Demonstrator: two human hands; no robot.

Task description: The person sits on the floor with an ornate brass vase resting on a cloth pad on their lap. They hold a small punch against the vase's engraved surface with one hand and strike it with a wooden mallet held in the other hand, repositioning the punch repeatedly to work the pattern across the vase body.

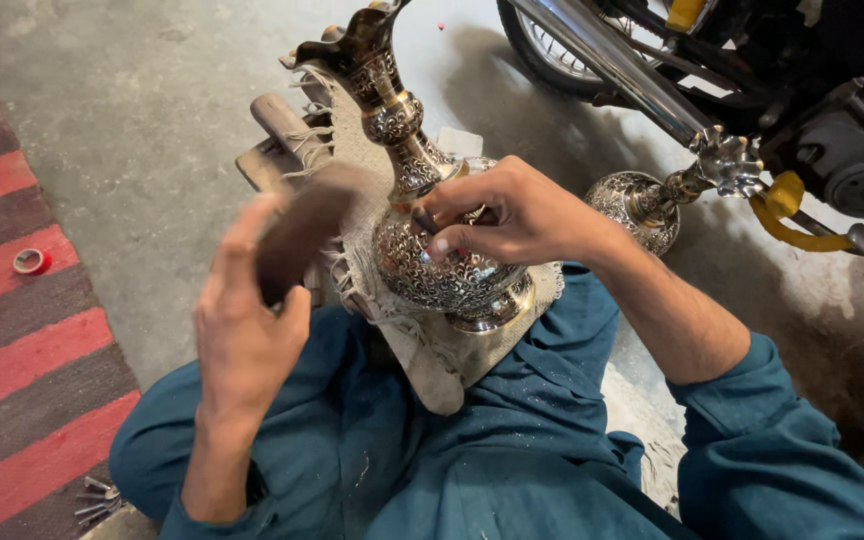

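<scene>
While you sit cross-legged, your left hand (242, 320) holds a blurred dark wooden mallet (302, 235), its grip closed around it. Your right hand (512, 215) pinches a thin metal punch (422, 220) against the engraved silver-and-brass vase (432, 250) lying on burlap cloth (432, 350) over your lap. Beyond stands a second engraved vase (652, 200) beside a motorcycle (752, 60).
</scene>
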